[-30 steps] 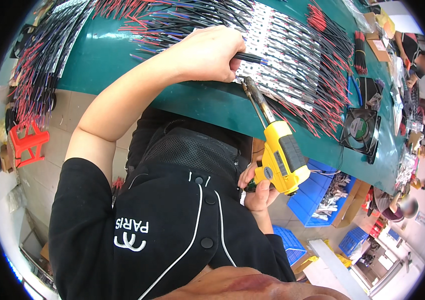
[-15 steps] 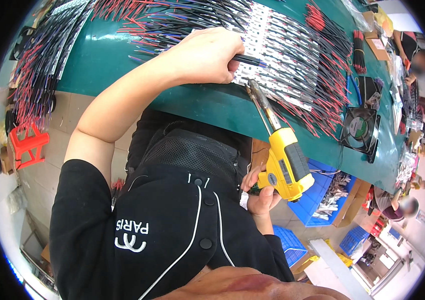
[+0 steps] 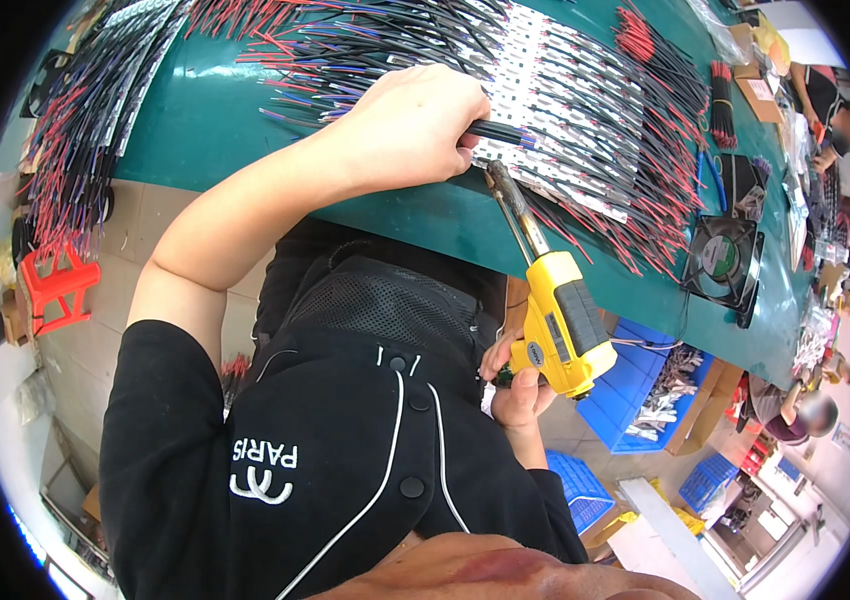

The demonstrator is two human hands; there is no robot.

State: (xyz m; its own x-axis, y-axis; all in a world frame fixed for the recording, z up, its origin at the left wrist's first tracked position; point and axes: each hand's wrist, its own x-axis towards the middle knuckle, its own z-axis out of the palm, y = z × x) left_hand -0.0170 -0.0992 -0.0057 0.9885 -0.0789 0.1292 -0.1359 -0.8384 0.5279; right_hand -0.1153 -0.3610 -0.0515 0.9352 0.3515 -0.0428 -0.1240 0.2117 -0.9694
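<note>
My left hand [image 3: 425,120], closed, grips a small bundle of black wires [image 3: 502,132] above the bench's near edge. The bundle's bluish and pale ends stick out to the right of my fist. Lower down, my right hand [image 3: 520,395] is wrapped around the handle of a yellow and black soldering gun [image 3: 563,322]. Its metal barrel points up and away, with the tip just below the wire ends; whether they touch, I cannot tell. Under and beyond the bundle lie white panels [image 3: 520,50] covered with rows of black wires with red ends [image 3: 585,130].
The green bench top [image 3: 190,110] carries more wire bundles [image 3: 110,100] at the far left. A black fan [image 3: 723,260] sits on its right part. Below are a blue bin [image 3: 610,400] with pale parts and a red stool [image 3: 60,288]. Other people work at the right.
The soldering gun has shifted slightly left, its tip staying near the wire ends. My left hand has come a little toward me with the wires still in its grip.
</note>
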